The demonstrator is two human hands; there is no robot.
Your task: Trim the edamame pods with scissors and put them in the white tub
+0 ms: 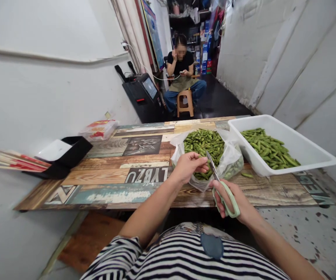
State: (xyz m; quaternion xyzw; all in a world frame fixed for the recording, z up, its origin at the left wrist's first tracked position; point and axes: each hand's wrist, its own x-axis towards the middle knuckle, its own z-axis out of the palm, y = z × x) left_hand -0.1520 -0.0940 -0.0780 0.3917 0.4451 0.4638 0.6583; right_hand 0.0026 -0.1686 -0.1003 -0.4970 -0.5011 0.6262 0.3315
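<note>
"How are the hands set?"
"The right hand (240, 200) grips the scissors (213, 168) by their handles. The left hand (188, 166) is pinched near the blades; I can't tell whether it holds anything."
"Any advice?"
"I'd keep fingertips clear of the blades and snip above the bag (230, 151)."
"And the count?"
"One pair of scissors; one bag, near centre; one white tub (302, 144), right; one loose pod (246, 175) between. The heaped green pods (204, 140) defy counting."
</note>
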